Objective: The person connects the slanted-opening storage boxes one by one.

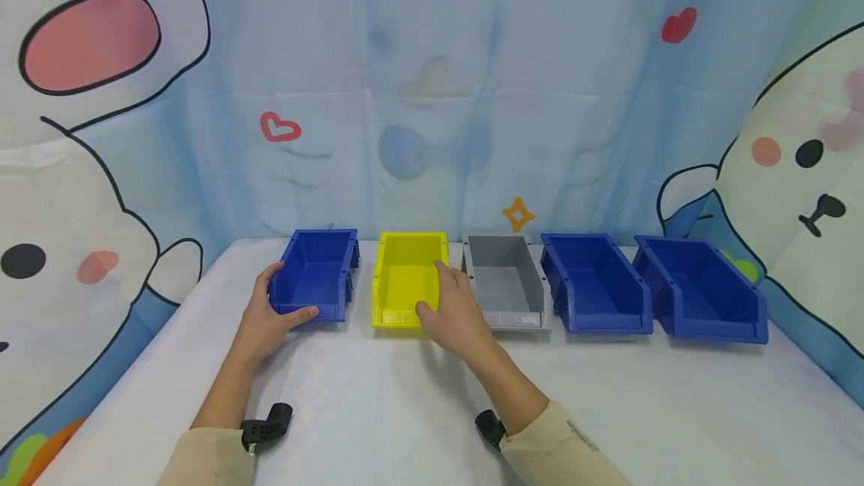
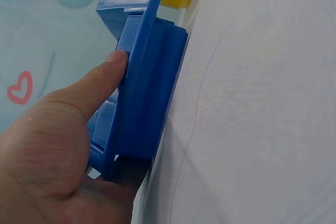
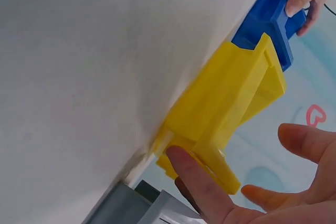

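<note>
My left hand [image 1: 270, 317] grips the leftmost blue bin [image 1: 316, 276], thumb along its front edge and fingers at its left side. In the left wrist view, the thumb [image 2: 100, 82] presses on the front of that blue bin [image 2: 144, 87]. My right hand [image 1: 459, 313] is at the right side of the yellow bin [image 1: 408, 313]. In the right wrist view its fingers are spread apart, one fingertip [image 3: 181, 158] beside the near corner of the yellow bin [image 3: 210, 98]. Whether that fingertip touches the bin, I cannot tell.
Right of the yellow bin stand a grey bin [image 1: 506, 283] and two more blue bins [image 1: 597, 283], [image 1: 702, 291] in the same row. They stand along the back of a white-covered table [image 1: 378, 411]. Behind hangs a printed light-blue curtain [image 1: 432, 58].
</note>
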`<state>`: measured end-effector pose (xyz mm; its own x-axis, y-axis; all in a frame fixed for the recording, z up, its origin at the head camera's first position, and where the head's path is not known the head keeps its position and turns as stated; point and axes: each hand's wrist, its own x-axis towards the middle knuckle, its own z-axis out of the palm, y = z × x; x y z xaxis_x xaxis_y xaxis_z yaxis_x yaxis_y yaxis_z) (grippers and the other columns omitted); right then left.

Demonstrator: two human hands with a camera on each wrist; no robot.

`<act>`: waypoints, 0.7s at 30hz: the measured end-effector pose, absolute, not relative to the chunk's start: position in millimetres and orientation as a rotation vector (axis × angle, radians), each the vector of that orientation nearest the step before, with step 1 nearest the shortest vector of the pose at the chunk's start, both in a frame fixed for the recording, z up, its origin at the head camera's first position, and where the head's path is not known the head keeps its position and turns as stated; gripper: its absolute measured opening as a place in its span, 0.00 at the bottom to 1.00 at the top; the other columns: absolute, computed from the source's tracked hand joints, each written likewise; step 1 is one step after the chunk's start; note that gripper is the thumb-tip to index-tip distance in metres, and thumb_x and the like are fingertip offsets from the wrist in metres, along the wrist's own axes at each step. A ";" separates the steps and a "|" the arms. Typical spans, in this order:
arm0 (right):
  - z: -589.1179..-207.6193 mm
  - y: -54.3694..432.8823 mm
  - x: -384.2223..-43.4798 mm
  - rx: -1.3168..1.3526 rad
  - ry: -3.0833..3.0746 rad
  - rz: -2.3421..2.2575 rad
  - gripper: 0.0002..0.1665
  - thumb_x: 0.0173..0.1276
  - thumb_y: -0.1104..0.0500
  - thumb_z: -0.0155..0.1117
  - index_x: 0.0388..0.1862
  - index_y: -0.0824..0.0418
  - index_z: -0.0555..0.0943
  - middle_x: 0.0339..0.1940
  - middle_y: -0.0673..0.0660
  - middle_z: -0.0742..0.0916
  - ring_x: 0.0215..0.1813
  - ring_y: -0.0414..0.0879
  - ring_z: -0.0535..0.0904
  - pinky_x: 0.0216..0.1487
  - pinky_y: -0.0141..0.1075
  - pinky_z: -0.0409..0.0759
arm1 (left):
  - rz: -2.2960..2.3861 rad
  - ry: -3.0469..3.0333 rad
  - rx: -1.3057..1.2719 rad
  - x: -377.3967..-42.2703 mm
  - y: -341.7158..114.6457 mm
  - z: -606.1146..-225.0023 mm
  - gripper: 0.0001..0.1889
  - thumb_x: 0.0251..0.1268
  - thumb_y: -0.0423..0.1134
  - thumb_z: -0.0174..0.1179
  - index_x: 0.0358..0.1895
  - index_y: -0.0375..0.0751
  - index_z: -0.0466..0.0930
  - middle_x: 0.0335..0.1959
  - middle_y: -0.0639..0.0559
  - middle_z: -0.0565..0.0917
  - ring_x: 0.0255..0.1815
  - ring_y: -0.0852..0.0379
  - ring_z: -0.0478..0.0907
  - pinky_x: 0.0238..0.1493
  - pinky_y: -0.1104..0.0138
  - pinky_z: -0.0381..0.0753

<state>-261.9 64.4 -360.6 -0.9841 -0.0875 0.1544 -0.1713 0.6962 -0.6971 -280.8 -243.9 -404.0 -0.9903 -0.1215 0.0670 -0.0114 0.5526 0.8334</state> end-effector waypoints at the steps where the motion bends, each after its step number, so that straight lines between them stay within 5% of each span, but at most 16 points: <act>1: -361.1 63.5 -263.7 0.196 -2.789 1.178 0.45 0.71 0.57 0.59 0.84 0.64 0.55 0.81 0.71 0.63 0.73 0.71 0.71 0.70 0.65 0.74 | -1.427 -2.663 0.117 -281.0 -244.6 -404.1 0.58 0.63 0.48 0.74 0.85 0.55 0.38 0.86 0.35 0.44 0.84 0.28 0.44 0.80 0.32 0.49; 21: -371.7 62.1 -287.0 0.063 -2.762 1.273 0.43 0.70 0.71 0.47 0.83 0.69 0.50 0.80 0.72 0.67 0.80 0.64 0.64 0.80 0.59 0.63 | -1.448 -2.650 0.102 -273.9 -241.5 -406.2 0.56 0.62 0.49 0.74 0.85 0.54 0.42 0.85 0.33 0.46 0.84 0.29 0.46 0.80 0.33 0.51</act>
